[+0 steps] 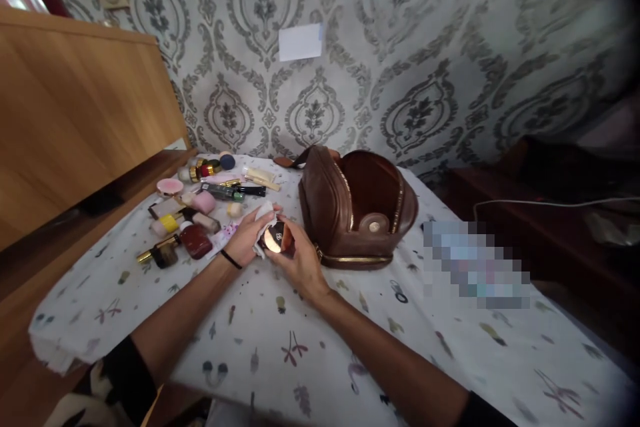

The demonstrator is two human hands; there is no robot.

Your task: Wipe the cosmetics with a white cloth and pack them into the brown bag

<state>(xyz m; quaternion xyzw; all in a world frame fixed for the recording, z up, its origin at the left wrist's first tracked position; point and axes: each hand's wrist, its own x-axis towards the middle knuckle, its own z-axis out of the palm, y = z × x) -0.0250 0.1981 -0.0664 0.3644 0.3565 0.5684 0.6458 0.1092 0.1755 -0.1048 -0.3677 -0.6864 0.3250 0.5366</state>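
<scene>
Near the middle of the cloth-covered table, my right hand [304, 267] grips a round, shiny compact [275, 238] with a gold and dark lid. My left hand [244, 238], with a black band at the wrist, is closed on a crumpled white wipe [263, 215] pressed against the compact's left side. Just to the right stands a brown leather bag [325, 203], unzipped, its top gaping and its inside dark. Left of my hands lie several cosmetics, among them a dark red bottle [195, 241], a pink sponge [203, 201] and a pink round case [170, 187].
A patterned white cloth [240, 347] covers the table. Wooden furniture [85, 100] rises at the left, and a patterned wall [350, 80] stands behind. A pixelated flat item [475, 263] lies at the right, near a white cable [550, 200].
</scene>
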